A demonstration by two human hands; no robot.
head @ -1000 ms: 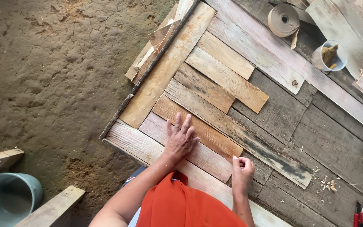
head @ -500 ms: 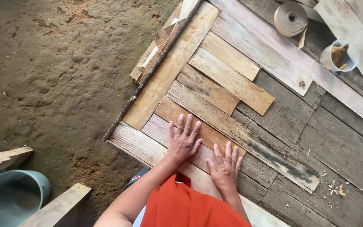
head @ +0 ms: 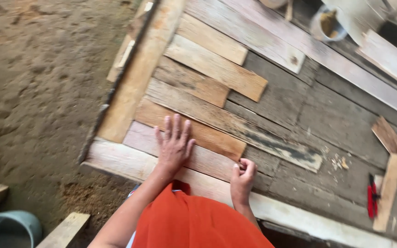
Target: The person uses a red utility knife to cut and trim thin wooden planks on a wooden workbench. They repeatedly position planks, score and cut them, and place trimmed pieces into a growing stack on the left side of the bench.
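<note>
The left hand [head: 174, 144] lies flat with fingers spread on a short brown plank [head: 207, 133], while the right hand [head: 242, 179] is curled into a loose fist at the plank's end.

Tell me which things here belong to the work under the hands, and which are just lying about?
In the work:
- left hand, flat on the short orange-brown plank
- right hand, curled at that plank's end
- pale plank beside it

Lying about:
- red tool
- small tub
- teal bucket
- loose offcuts
</note>
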